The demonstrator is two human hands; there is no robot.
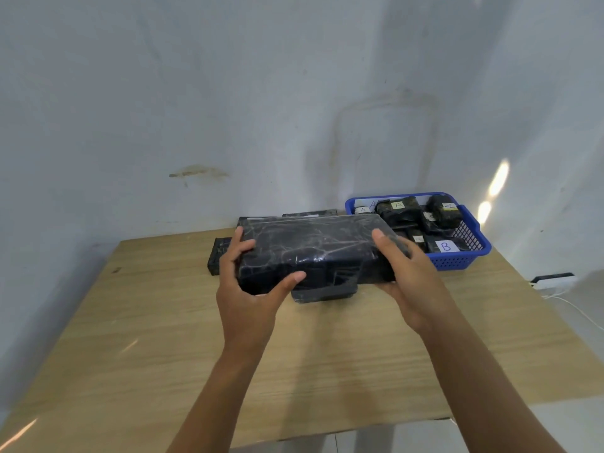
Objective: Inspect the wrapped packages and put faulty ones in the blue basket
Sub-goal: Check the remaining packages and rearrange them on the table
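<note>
A large black package (pixel 313 250) wrapped in shiny film is held above the wooden table (pixel 163 338). My left hand (pixel 248 289) grips its left end, thumb on the front face. My right hand (pixel 405 276) grips its right end. Under it a smaller black package (pixel 323 292) lies on the table, partly hidden. The blue basket (pixel 464 256) stands at the back right and holds several small black packages with paper labels, one marked B (pixel 446 246).
Another black package (pixel 217 258) lies left of my hands, and a flat one (pixel 310 213) rests by the wall behind. A white power strip (pixel 552 281) with a cable sits off the table's right edge. The wall is close behind.
</note>
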